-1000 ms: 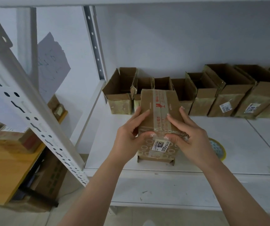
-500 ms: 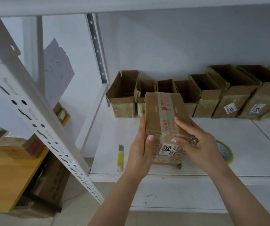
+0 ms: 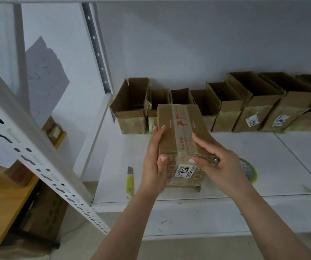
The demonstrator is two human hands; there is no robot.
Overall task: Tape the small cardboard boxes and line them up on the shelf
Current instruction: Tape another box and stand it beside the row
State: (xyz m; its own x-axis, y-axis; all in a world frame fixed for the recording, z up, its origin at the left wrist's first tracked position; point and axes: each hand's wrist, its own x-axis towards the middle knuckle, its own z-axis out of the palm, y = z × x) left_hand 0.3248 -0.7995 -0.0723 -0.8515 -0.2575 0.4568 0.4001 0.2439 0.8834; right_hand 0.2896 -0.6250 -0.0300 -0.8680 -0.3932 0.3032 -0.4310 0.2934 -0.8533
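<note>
Left hand (image 3: 155, 162) and right hand (image 3: 216, 164) grip the box (image 3: 181, 139) from both sides, thumbs pressing its tape (image 3: 181, 128) down, likely sealing.

Matt brown cardboard box (image 3: 181, 132) under glossy tape (image 3: 181, 126) — smooth white-painted metal shelf (image 3: 263, 166).

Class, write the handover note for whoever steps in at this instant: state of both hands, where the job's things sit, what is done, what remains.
Left hand: grips the left side of the taped box.
Right hand: fingers over its top right edge, thumb on the front.
Taped box: sealed with printed tape, label 1020 facing you, at the front of the shelf.
Open boxes: lined along the back wall, flaps up.
Tape roll: behind the right hand. Yellow knife: left of the box.
Done: this box is taped.
Left: line it up, then tape the open boxes.
</note>
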